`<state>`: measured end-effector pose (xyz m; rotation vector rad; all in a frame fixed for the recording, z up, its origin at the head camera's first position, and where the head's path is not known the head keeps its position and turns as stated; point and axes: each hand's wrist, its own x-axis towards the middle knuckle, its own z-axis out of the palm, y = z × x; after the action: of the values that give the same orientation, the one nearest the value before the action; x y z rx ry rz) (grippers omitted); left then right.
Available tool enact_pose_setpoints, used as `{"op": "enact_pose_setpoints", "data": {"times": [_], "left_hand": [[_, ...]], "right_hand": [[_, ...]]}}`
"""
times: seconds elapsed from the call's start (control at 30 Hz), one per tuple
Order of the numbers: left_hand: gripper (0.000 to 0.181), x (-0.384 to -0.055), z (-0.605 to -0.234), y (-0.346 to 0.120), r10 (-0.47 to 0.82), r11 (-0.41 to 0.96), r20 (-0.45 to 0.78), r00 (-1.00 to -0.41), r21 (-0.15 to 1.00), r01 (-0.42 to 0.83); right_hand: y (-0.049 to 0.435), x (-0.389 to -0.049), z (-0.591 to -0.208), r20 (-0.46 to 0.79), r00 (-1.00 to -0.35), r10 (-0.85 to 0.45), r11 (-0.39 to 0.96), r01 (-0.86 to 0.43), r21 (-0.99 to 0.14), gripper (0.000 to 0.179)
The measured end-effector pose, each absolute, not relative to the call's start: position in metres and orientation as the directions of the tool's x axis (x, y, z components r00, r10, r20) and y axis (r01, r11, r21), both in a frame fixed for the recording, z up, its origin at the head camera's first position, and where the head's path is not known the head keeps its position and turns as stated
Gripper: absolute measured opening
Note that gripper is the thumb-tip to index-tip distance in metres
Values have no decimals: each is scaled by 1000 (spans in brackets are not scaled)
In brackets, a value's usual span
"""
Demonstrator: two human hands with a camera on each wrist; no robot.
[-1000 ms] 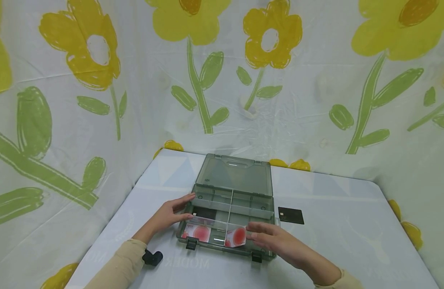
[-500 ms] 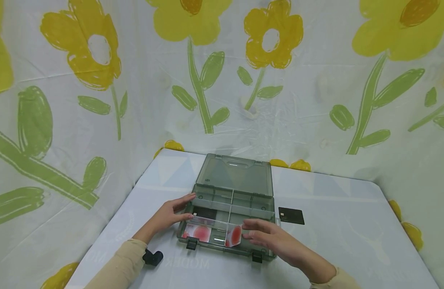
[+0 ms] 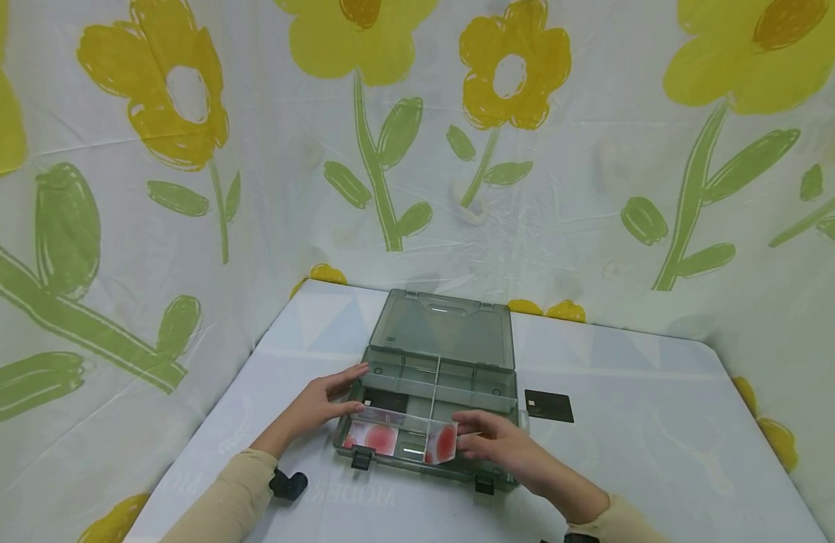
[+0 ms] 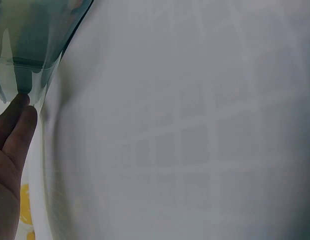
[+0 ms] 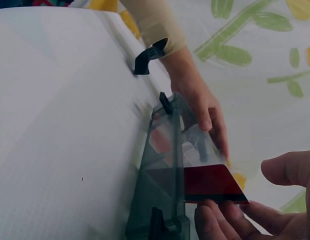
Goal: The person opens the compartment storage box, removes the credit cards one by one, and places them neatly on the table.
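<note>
A translucent grey-green compartment box lies on the table with its lid raised at the back. My left hand touches the box's left side with extended fingers; in the left wrist view two fingers rest against the outer wall. At the front right compartment, a red-and-white card stands tilted. My right hand has its fingertips at that card's right edge. The right wrist view shows the card's red back with a dark stripe, fingertips touching its edge and the thumb apart from it.
A similar card lies in the front left compartment, and a black card in the one behind it. Another black card lies on the table right of the box. Flower-printed curtains surround the table.
The red-and-white card has turned more edge-on and shifted slightly left. My right hand has moved a little left with it, its forearm lower. My left hand stays in place.
</note>
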<state>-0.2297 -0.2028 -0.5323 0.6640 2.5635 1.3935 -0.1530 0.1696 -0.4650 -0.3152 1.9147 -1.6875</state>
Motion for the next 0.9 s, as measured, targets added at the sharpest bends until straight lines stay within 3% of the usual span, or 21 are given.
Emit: {"op": "enact_pose_setpoints", "data": {"times": [0.43, 0.9], "left_hand": [[75, -230, -532, -203, 455, 466, 87, -886, 825, 320], [74, -230, -532, -203, 455, 465, 95, -885, 823, 327]], "right_hand": [[154, -152, -478, -214, -860, -463, 200, 134, -971, 47], [151, -152, -479, -219, -858, -464, 174, 154, -973, 46]]}}
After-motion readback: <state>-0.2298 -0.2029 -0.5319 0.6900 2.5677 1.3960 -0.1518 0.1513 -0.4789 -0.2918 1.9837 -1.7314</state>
